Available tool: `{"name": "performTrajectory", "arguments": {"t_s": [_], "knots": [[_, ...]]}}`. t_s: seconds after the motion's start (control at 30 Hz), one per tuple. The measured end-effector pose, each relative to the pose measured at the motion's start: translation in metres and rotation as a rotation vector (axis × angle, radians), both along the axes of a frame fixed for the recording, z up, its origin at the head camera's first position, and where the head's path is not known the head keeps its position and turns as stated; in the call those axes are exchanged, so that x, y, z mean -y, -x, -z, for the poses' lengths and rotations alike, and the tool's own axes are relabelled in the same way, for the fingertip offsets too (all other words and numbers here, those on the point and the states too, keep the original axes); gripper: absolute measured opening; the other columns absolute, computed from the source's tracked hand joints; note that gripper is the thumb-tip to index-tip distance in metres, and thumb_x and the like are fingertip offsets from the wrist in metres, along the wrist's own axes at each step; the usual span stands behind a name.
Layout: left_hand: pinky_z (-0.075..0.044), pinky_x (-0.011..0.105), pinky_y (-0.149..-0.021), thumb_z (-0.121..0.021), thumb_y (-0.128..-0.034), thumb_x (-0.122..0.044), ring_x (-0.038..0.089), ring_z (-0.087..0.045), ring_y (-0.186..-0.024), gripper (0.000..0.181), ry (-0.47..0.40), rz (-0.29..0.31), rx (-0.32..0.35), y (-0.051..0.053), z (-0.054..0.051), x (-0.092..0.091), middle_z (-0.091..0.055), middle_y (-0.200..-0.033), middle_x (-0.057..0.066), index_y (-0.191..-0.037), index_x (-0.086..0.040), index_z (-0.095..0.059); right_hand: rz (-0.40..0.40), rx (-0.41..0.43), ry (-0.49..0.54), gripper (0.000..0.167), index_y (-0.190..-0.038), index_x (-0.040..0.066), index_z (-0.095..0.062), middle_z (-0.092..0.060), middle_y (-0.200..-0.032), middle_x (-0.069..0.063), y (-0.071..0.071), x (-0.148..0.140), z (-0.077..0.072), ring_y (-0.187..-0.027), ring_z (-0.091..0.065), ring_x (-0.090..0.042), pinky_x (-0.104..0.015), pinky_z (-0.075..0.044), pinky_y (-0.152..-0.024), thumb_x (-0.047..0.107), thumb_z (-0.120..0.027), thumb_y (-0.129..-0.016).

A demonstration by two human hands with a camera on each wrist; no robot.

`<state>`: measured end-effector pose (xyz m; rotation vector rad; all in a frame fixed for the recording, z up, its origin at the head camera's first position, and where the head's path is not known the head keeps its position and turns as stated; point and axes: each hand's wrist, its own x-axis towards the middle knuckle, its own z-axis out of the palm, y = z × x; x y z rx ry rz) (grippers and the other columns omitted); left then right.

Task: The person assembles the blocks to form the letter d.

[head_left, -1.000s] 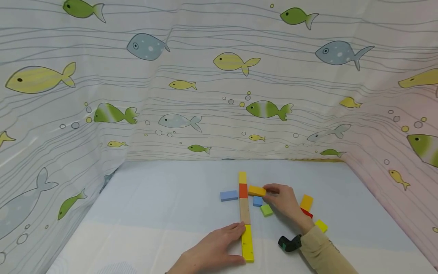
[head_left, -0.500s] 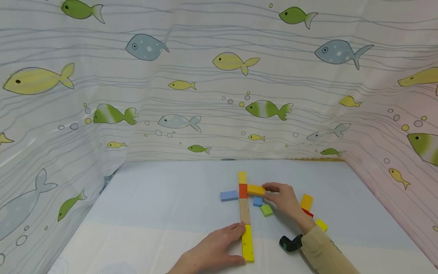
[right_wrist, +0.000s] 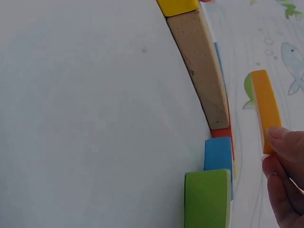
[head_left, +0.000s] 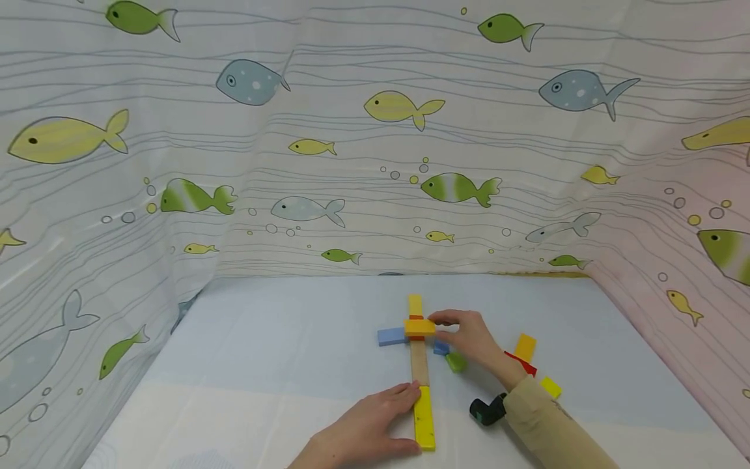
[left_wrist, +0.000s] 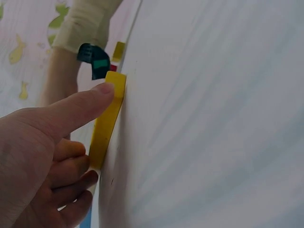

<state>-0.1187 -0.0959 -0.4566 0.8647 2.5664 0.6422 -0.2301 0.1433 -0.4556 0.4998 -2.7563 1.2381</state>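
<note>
In the head view a row runs away from the person: a long yellow block (head_left: 424,418), a plain wooden block (head_left: 419,363), a red block and a small yellow block (head_left: 415,304). The left hand (head_left: 366,423) spans the long yellow block, thumb at its near end and fingertips at its far end. Pinched by one end in the right hand (head_left: 477,342), an orange block (head_left: 419,327) is held crosswise over the red block, hiding most of it. The right wrist view shows this orange block (right_wrist: 267,109) raised, thumb (right_wrist: 285,142) against its lower end.
A blue block (head_left: 391,337) lies left of the row. To its right are a small blue block (head_left: 441,347) and a green block (head_left: 456,362). Farther right lie orange (head_left: 525,347), red (head_left: 521,363) and yellow (head_left: 550,387) blocks. A black device (head_left: 487,410) is at the right wrist.
The right hand has lifted the orange block and moved it left, from beside the red block to over it. The left hand has stayed in place.
</note>
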Motion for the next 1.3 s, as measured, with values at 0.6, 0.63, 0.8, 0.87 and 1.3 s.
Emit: {"name": "performTrajectory", "arguments": {"t_s": [0.6, 0.63, 0.8, 0.87, 1.3], "knots": [[-0.042, 0.035, -0.114, -0.067, -0.0882, -0.059, 0.01, -0.04, -0.143, 0.083, -0.03, 0.023, -0.016, 0.0, 0.002, 0.004, -0.036, -0.159, -0.011, -0.156, -0.022, -0.037, -0.28, 0.043, 0.002, 0.029, -0.116, 0.011, -0.075, -0.074, -0.113, 0.0, 0.019, 0.038, -0.019, -0.104, -0.066, -0.026, -0.048, -0.055, -0.095, 0.01, -0.078, -0.086], [-0.042, 0.035, -0.114, -0.067, -0.0882, -0.059, 0.01, -0.04, -0.143, 0.083, -0.031, 0.024, -0.019, 0.001, 0.002, 0.004, -0.037, -0.159, -0.011, -0.156, -0.022, -0.037, -0.298, 0.05, 0.003, 0.029, -0.116, 0.011, -0.074, -0.074, -0.113, 0.0, 0.02, 0.041, -0.019, -0.105, -0.066, -0.026, -0.047, -0.055, -0.095, 0.01, -0.077, -0.087], [-0.043, 0.034, -0.113, -0.067, -0.0887, -0.058, 0.011, -0.042, -0.142, 0.082, -0.035, 0.034, -0.043, 0.001, 0.004, 0.005, -0.038, -0.158, -0.008, -0.156, -0.021, -0.037, -0.346, 0.096, -0.001, 0.028, -0.115, 0.012, -0.075, -0.074, -0.113, 0.0, 0.025, 0.052, -0.019, -0.107, -0.066, -0.024, -0.045, -0.054, -0.097, 0.01, -0.077, -0.087], [-0.043, 0.033, -0.113, -0.067, -0.0891, -0.058, 0.011, -0.042, -0.142, 0.081, -0.038, 0.037, -0.04, 0.001, 0.003, 0.005, -0.039, -0.158, -0.008, -0.155, -0.021, -0.037, -0.361, 0.109, -0.008, 0.027, -0.114, 0.013, -0.075, -0.074, -0.112, 0.001, 0.027, 0.056, -0.019, -0.107, -0.066, -0.023, -0.045, -0.054, -0.097, 0.01, -0.077, -0.087], [-0.043, 0.033, -0.113, -0.066, -0.0898, -0.057, 0.01, -0.042, -0.142, 0.079, -0.042, 0.044, -0.008, 0.001, 0.0, 0.004, -0.04, -0.157, -0.007, -0.155, -0.02, -0.039, -0.458, 0.168, -0.031, 0.028, -0.115, 0.013, -0.075, -0.074, -0.11, 0.006, 0.037, 0.072, -0.011, -0.103, -0.066, -0.013, -0.037, -0.055, -0.097, 0.009, -0.076, -0.088]]}}
